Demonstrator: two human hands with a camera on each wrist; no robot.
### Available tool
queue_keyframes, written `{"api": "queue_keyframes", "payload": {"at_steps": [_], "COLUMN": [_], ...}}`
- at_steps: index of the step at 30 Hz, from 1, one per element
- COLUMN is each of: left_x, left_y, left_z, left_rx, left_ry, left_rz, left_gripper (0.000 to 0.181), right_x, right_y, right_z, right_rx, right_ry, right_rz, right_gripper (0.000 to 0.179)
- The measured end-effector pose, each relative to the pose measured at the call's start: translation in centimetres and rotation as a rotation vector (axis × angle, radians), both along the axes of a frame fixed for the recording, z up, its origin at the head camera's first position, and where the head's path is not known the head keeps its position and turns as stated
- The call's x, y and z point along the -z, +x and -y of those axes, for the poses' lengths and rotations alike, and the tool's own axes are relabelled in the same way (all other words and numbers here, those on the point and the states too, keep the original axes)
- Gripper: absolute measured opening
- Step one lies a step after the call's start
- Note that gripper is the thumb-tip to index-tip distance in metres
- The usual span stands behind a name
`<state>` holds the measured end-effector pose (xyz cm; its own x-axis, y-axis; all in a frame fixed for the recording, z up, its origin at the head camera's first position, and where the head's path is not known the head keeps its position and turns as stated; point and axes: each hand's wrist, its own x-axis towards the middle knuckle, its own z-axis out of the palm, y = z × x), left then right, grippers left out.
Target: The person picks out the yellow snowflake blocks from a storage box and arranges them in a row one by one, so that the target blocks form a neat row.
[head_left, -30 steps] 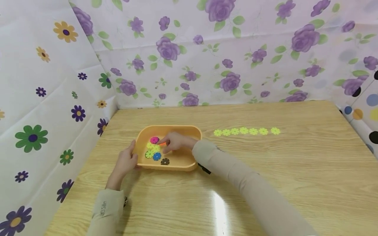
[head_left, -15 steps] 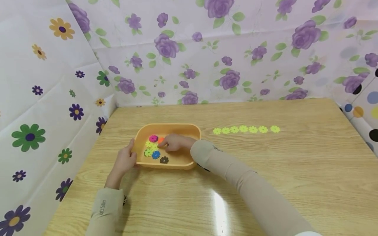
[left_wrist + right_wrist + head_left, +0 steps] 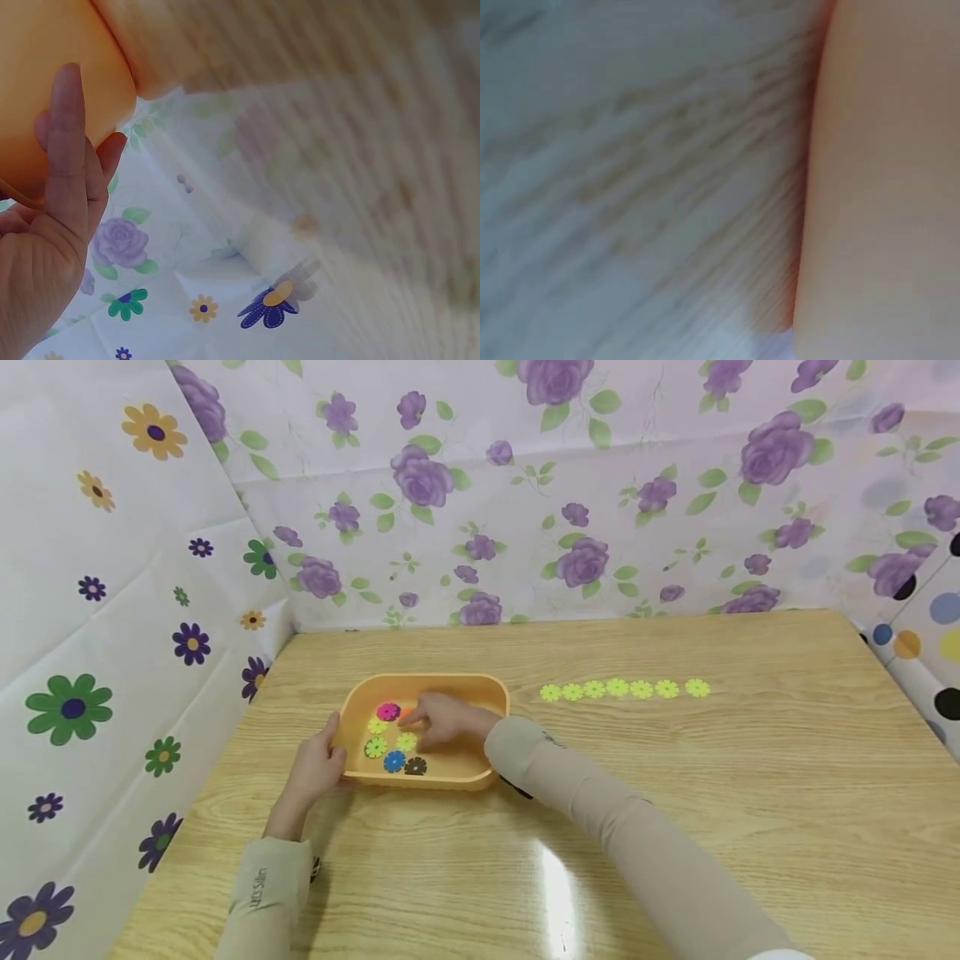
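An orange plastic tray (image 3: 427,782) stands at the left of the table. My left hand (image 3: 318,766) grips its left side; in the left wrist view the fingers lie along the tray's outer wall (image 3: 97,82). My right hand (image 3: 444,720) reaches inside, index finger stretched leftward over an orange notched disc (image 3: 407,716), which it partly hides. Around it lie a pink disc (image 3: 387,711), a blue one (image 3: 394,762), a dark brown one (image 3: 416,766) and yellow-green discs (image 3: 406,742). The right wrist view shows only tray wall (image 3: 885,187) and blurred tabletop.
A row of several yellow-green notched discs (image 3: 617,687) lies on the wooden table (image 3: 675,793) right of the tray. Flower-printed sheets (image 3: 525,510) hang behind and on the left. A dark object under the right cuff is mostly hidden.
Inside the tray, one yellow-green disc has come apart from the others toward the right hand, and the blue disc has shifted nearer the brown one. My left hand keeps its hold.
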<state>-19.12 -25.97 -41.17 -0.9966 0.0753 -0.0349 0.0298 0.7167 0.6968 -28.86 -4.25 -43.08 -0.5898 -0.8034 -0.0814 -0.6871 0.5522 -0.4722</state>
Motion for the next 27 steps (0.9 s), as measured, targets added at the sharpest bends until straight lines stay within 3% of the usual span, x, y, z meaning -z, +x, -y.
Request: {"api": "queue_keyframes", "payload": {"at_steps": [4,10,15,21,27], "left_x": [-0.04,-0.22,-0.34,-0.36,-0.38], "left_y": [-0.06,0.09,0.17,0.08,0.12], "left_z": [0.02,-0.2,-0.38,-0.38,-0.35], "left_rx": [0.0,-0.006,-0.012,-0.016,-0.016], "left_ry": [0.002,-0.005,-0.01,-0.022,-0.025], "left_rz": [0.005,0.034,0.03,0.028,0.024], "left_gripper": [0.057,0.058,0.058,0.057,0.057], "right_x": [0.13,0.35,0.16,0.25,0.4], "right_y": [0.18,0.46,0.62,0.49,0.16], "right_z": [-0.03,0.02,0.07,0.23,0.46], "right_rx": [-0.027,-0.022,-0.005,-0.062,-0.048], "right_ry": [0.093,0.126,0.081,-0.014,-0.073], "right_rz": [-0.05,-0.07,-0.076,-0.133,-0.069], "right_gripper": [0.048,0.045,0.04,0.035,0.027]}}
